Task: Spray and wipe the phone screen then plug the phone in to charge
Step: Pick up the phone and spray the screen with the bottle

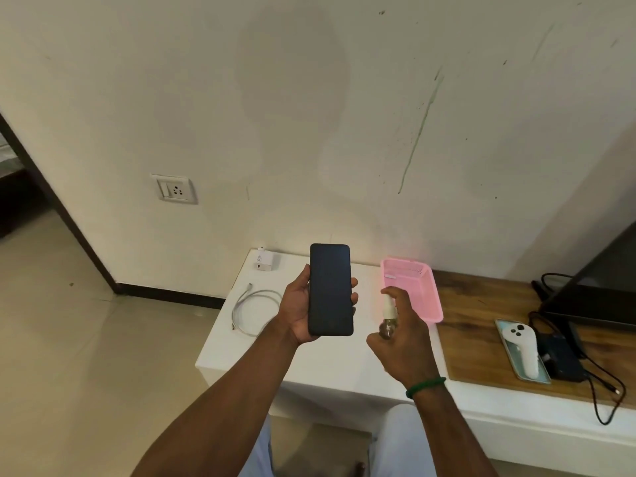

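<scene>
Below both hands runs a low white table (344, 370), its right part covered by a brown wood-grain board (481, 321), set against a cream wall (309, 115) marked with a green streak. On that wall, up and left of the left hand, sits a white socket plate (174, 189). Pale floor tiles (86, 339) spread to the left of the table.

The left hand (303, 311) is clamped on a dark phone (331, 289), held upright above the table with its black screen facing the camera. The right hand (402, 342), just right of the phone, is wrapped round a small spray bottle (388, 316) with a white nozzle, index finger on top; a green band (425, 387) circles that wrist.

Just behind the right hand lies a pink basket (420, 297) holding 1 small white item, too small to name. Left of the left hand lie a coiled white cable (254, 311) and, farther back, a white charger (264, 262).

Far right of the right hand, a white controller (523, 346) rests on a pale tray beside black cables (599, 390); a dark screen (605, 284) is cut off by the frame edge. The bottle's body is mostly hidden by fingers.
</scene>
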